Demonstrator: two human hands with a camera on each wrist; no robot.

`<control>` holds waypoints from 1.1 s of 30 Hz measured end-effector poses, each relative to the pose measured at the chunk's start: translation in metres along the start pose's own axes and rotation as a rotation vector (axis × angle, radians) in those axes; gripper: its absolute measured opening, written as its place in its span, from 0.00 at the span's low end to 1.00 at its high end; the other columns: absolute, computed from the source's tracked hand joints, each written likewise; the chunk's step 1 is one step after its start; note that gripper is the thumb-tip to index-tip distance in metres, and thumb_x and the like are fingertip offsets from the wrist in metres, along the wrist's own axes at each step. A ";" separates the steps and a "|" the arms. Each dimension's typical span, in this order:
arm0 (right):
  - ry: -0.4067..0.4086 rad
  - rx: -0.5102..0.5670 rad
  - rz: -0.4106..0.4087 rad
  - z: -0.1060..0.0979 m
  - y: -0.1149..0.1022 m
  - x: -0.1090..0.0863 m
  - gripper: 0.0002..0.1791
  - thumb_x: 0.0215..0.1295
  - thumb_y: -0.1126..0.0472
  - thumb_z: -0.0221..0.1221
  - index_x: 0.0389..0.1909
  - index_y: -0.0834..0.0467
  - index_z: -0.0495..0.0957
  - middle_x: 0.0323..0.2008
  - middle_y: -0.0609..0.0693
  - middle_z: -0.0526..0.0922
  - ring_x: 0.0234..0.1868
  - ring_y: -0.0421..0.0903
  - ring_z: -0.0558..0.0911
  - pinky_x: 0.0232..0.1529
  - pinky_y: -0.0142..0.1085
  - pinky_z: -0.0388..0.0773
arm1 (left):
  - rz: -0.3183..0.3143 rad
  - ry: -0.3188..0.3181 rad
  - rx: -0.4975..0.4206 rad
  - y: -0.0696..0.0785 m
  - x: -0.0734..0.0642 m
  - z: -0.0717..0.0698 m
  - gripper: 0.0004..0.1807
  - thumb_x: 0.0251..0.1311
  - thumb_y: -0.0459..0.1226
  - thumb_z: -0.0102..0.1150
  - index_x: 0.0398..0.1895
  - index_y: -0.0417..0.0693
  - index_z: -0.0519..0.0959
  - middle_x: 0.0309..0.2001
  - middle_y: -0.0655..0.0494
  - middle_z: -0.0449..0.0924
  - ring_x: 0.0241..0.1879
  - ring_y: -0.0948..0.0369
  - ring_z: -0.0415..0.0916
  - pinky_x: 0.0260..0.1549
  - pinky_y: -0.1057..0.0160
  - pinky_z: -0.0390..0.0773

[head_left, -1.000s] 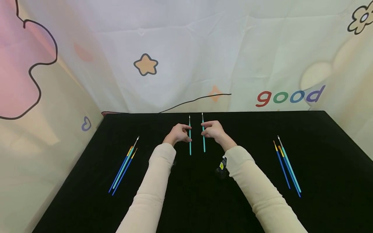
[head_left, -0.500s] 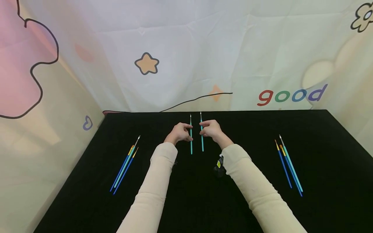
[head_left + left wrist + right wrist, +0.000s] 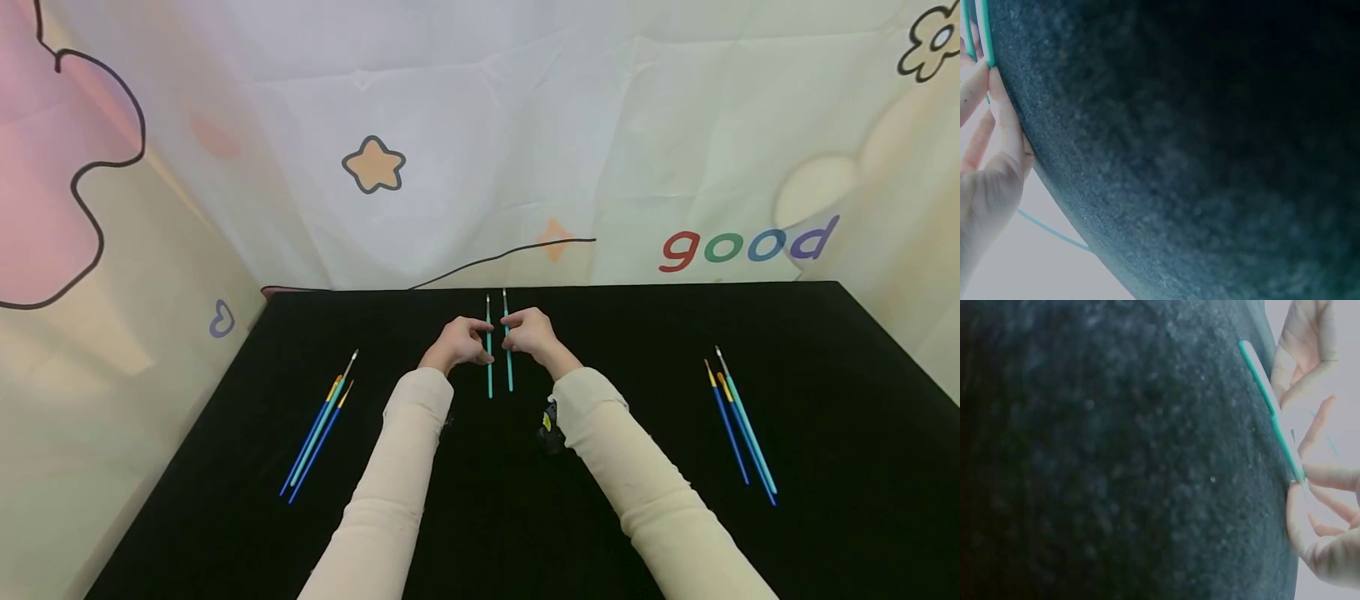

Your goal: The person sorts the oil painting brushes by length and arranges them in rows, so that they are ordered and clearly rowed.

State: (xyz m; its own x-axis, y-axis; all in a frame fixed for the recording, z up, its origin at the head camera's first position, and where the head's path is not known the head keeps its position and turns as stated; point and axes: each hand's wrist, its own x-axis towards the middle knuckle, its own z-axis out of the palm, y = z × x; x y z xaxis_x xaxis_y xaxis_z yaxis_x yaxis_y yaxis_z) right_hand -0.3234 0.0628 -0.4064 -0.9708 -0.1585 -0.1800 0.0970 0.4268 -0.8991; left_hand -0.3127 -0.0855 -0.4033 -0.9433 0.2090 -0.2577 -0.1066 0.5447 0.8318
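Two slim teal paintbrushes lie near the far edge of the black table, almost parallel, bristles pointing away. My left hand (image 3: 459, 342) grips the left paintbrush (image 3: 491, 383) with thumb and finger at two places along its handle. Close by on the right, my right hand (image 3: 532, 335) holds the right paintbrush (image 3: 511, 379) the same way. A narrow gap separates the two brushes. In the left wrist view, thumb and fingertip meet at a teal handle (image 3: 986, 37). The right wrist view has a teal handle (image 3: 1263, 381) running down to the right hand's fingertips (image 3: 1297, 494).
On the left of the black tabletop (image 3: 480, 517) lie several brushes, a teal one (image 3: 318, 433) between blue ones (image 3: 322, 450). A similar group, with a teal brush (image 3: 750, 425) and blue brushes (image 3: 726, 425), lies on the right. A printed curtain (image 3: 487, 167) hangs behind.
My right hand has moved left with its paintbrush, which now lies much closer to the left one. The left hand and its brush have stayed nearly still.
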 end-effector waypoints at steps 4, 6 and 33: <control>-0.001 -0.019 -0.008 0.001 -0.001 0.000 0.25 0.51 0.77 0.57 0.54 0.66 0.73 0.54 0.63 0.70 0.35 0.49 0.78 0.39 0.36 0.78 | 0.004 -0.002 0.001 0.000 0.000 0.000 0.30 0.48 0.23 0.61 0.58 0.43 0.71 0.20 0.55 0.64 0.19 0.62 0.69 0.34 0.63 0.78; -0.006 -0.029 -0.013 0.000 -0.001 0.000 0.25 0.51 0.77 0.57 0.54 0.66 0.73 0.54 0.63 0.70 0.35 0.49 0.78 0.39 0.36 0.78 | 0.005 -0.003 0.001 0.000 0.000 -0.001 0.30 0.48 0.23 0.61 0.58 0.42 0.71 0.20 0.55 0.64 0.19 0.62 0.68 0.33 0.63 0.78; -0.089 -0.043 -0.024 -0.003 0.004 0.001 0.27 0.55 0.74 0.58 0.58 0.65 0.68 0.58 0.64 0.67 0.46 0.54 0.78 0.46 0.39 0.76 | 0.016 0.008 0.072 -0.004 0.001 -0.002 0.30 0.49 0.28 0.64 0.59 0.46 0.71 0.42 0.48 0.66 0.36 0.57 0.65 0.38 0.61 0.76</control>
State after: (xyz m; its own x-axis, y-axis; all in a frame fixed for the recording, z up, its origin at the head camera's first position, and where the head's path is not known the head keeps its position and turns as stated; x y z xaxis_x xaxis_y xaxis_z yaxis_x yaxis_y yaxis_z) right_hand -0.3243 0.0670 -0.4087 -0.9491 -0.2473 -0.1949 0.0623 0.4592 -0.8862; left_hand -0.3136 -0.0896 -0.4056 -0.9474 0.2117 -0.2401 -0.0686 0.5984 0.7982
